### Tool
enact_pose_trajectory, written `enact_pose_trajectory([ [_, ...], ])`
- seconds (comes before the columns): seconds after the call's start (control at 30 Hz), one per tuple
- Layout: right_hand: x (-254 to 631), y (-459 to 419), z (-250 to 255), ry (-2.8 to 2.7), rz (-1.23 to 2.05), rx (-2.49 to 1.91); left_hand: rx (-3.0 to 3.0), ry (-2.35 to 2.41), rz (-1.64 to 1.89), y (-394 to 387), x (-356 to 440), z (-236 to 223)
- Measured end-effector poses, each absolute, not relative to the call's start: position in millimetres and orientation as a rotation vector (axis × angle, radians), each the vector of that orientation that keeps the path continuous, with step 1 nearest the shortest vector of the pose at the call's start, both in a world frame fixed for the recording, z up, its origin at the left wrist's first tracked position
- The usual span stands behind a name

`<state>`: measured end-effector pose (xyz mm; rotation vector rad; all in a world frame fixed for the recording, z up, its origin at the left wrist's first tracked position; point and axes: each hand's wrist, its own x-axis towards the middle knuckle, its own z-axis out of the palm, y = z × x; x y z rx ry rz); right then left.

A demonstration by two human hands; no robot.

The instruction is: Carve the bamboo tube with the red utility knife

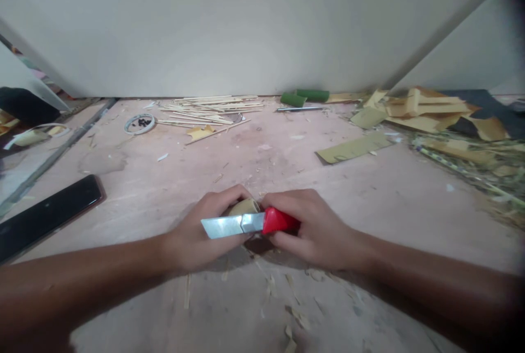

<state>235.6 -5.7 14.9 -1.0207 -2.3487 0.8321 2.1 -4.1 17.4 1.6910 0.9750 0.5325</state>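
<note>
Low in the middle, my right hand [315, 227] is closed around the red handle of a utility knife [232, 226]. Its wide blade points left and lies across the front of my left hand [209, 232]. The fingers of that hand are wrapped round a short pale tan tube [246, 207], of which only the upper part and one end show. From this view I cannot tell whether the blade touches the tube. A dark patch lies under the two hands, and thin shavings [301, 317] are scattered in front of them.
Thin sticks [209, 109] lie at the back beside a round lid [140, 123] with dark bits. Green tube pieces [312, 95] and a metal rod sit right of them. A flat olive strip [355, 148], brown husk sheets [435, 112] and a black phone [51, 213] flank my hands.
</note>
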Motion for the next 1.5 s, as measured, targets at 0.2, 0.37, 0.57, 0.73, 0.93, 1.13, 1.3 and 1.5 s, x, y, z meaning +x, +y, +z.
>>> enact_pose_trajectory([
  [0.2,235.9,-5.2,14.6,-2.351,0.832,-1.017,1.687,0.96,0.548,-4.5,2.5,17.5],
  [0.37,235.5,-5.8,13.9,-2.354,0.837,-1.017,1.679,0.945,0.542,-5.4,1.7,18.8],
  [0.57,234.7,-5.8,14.7,-2.353,0.818,-1.021,1.683,0.949,0.546,-5.4,2.0,18.3],
  [0.73,235.1,-5.6,14.4,-2.359,0.811,-1.013,1.689,0.966,0.53,-5.2,3.0,18.4],
  [0.93,235.4,-5.7,15.0,-2.354,0.823,-1.022,1.68,0.961,0.54,-5.1,3.6,18.6],
  [1.13,235.4,-4.9,15.0,-2.353,0.835,-1.028,1.699,0.956,0.54,-5.0,2.8,18.6],
  [1.3,235.9,-5.5,13.6,-2.353,0.824,-1.034,1.688,0.953,0.539,-5.1,2.1,18.5],
  [1.5,235.2,-5.5,14.9,-2.353,0.833,-1.019,1.69,0.965,0.532,-5.2,1.8,19.0],
])
